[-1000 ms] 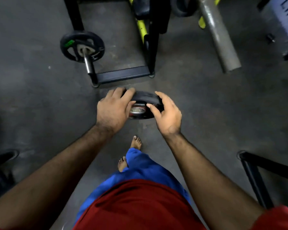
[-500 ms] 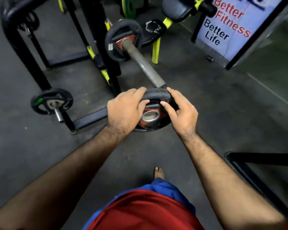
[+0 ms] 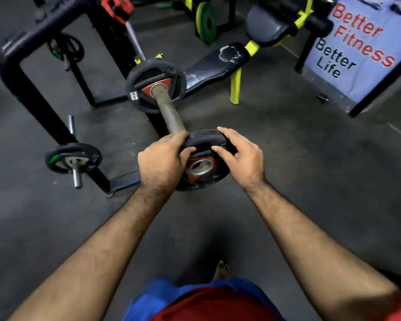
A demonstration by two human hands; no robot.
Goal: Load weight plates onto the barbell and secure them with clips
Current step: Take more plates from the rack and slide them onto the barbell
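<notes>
I hold a small black weight plate with a red centre and a metal-ringed hole in both hands. My left hand grips its left rim, my right hand its right rim. The plate is upright, its hole facing me, right at the near end of the barbell sleeve. That grey sleeve runs away from me to a black plate with a red centre sitting farther up the bar. The sleeve's tip is hidden behind my left hand and the held plate. A red clip sits on the bar far up.
A black rack frame stands to the left, with a small plate on a low peg. A worn bench with yellow legs lies behind the barbell. A green plate stands at the back. A banner is at the right.
The view has risen from the floor to the barbell. Both hands have carried the plate up and forward to the sleeve's end, tilting its hole toward the bar.
</notes>
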